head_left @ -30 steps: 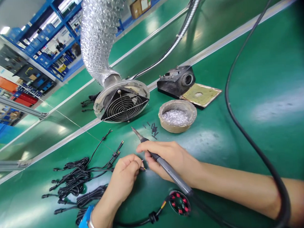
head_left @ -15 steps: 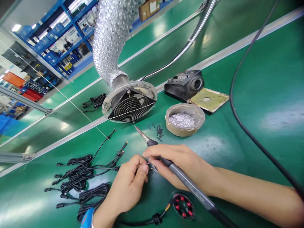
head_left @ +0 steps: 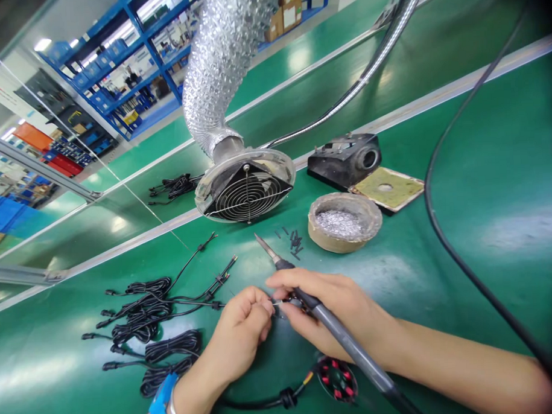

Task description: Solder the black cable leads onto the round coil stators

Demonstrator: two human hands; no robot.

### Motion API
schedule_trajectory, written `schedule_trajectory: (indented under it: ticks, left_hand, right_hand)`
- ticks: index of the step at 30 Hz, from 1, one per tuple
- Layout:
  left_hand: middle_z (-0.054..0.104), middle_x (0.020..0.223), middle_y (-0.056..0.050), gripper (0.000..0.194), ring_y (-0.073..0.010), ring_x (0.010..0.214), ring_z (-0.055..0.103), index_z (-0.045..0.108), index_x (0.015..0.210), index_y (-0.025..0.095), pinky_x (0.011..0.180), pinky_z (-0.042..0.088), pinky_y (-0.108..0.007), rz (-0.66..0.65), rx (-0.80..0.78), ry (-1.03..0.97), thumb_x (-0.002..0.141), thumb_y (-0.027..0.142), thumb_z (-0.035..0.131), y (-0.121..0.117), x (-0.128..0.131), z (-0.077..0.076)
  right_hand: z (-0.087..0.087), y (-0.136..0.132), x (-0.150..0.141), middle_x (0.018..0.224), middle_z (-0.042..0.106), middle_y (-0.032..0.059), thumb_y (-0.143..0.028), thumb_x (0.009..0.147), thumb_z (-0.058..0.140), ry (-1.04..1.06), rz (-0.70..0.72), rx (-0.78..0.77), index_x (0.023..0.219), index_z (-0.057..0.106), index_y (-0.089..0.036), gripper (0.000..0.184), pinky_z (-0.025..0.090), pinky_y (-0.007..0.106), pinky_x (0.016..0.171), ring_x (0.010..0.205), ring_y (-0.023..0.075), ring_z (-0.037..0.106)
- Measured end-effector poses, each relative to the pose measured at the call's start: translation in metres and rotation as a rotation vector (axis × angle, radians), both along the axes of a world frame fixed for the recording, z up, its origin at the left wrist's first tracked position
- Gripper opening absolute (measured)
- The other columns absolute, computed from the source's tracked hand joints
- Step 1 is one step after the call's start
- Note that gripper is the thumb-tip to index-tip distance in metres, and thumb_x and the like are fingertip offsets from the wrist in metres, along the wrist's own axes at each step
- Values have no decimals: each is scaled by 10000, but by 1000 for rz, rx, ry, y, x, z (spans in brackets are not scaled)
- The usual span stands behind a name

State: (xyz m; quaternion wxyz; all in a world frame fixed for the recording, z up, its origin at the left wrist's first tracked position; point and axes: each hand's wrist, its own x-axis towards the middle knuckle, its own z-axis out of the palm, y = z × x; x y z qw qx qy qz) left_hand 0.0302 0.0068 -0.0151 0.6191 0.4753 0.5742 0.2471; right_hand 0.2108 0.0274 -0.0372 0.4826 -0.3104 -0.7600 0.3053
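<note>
Head view, w/ the spot where the fingertips meet as clock ctr: L hand [head_left: 246,329] is closed at the fingertips, pinching a thin wire [head_left: 278,303]; blue band [head_left: 162,401] on that wrist. R hand [head_left: 338,304] grips a soldering iron [head_left: 348,344] approx. like a pen, its tip pointing to 11 o'clock, clear of the wire; R thumb & fingertips are by the wire too, contact can't tell. Round part w/ red coils [head_left: 337,380] sits betw. 4 & 5, its black cable [head_left: 260,405] w/ grommet [head_left: 289,398] at 6. Coiled blk cables [head_left: 146,308] lie on the green desk [head_left: 423,286] at 9. Short blk pieces [head_left: 296,242] at 1; bowl [head_left: 325,240] of silvery bits betw. 1 & 2; iron stand [head_left: 342,162] farther off at 1, yellowish pad [head_left: 404,189] attached at 2. Round fan hood [head_left: 246,196] w/ foil duct [head_left: 217,76] at 11.
</note>
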Motion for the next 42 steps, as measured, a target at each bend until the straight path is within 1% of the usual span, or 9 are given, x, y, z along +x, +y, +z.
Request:
schedule_trajectory:
  ticks: [4,6,10,16,23,27,31,36,42]
  left_hand:
    - [326,500,108,345,-58,437,195,441,718,201,430,175,-187,74,-27,-7,816,492,599,-1,3,1]
    - [307,500,113,350,-55,434,183,429,714,205,423,167,-184,94,-25,-4,801,494,607,-1,4,1]
    - [288,510,117,304,-53,432,172,429,728,207,416,154,-184,111,-11,24,800,457,586,-3,3,-3]
    - [241,494,128,229,-51,416,147,448,732,205,412,129,-195,126,19,83,784,410,538,0,5,-6]
    - [258,491,118,221,-51,423,182,422,687,207,429,153,-196,125,49,168,800,377,507,0,9,-6]
    - [260,488,112,228,-57,433,192,414,662,210,431,160,-200,114,48,199,785,383,496,-1,11,-2]
    - [262,492,111,228,-61,441,189,420,660,211,432,163,-204,104,37,209,775,396,485,1,13,0]
    - [276,501,108,239,-63,444,204,435,678,207,437,171,-205,84,43,227,799,408,479,1,12,-1]
    - [286,505,107,247,-65,449,215,430,674,205,450,190,-201,92,42,218,809,399,501,0,11,-2]
  right_hand:
    - [-3,-1,3,832,670,-35,-72,777,509,-79,53,-136,1168,507,-225,420,506,178,610,621,90,648]
    - [-4,-2,1,794,665,-43,-73,802,475,-89,58,-128,1150,509,-233,385,488,181,586,590,90,631]
    - [-7,-1,-3,735,658,-43,-80,828,445,-103,-58,-63,1106,540,-221,326,450,181,518,483,78,561]
    - [-7,2,1,829,696,-1,-75,838,455,-74,-10,2,1135,561,-202,340,523,206,626,643,114,661]
    - [8,4,30,819,680,17,-156,941,513,-16,-10,38,1283,583,-203,353,527,246,632,654,137,630]
    - [13,-1,43,625,575,-11,-180,881,514,15,-4,47,1090,658,-229,259,446,277,490,490,149,526]
    - [16,-3,42,641,600,0,-176,818,504,95,43,24,909,614,-225,151,408,283,459,474,152,524]
    - [21,-1,42,656,578,-9,-121,783,480,62,113,-1,913,607,-231,212,386,280,485,497,146,504]
    - [23,-2,45,590,481,-27,-122,784,476,11,116,0,946,599,-236,233,327,299,477,476,158,449]
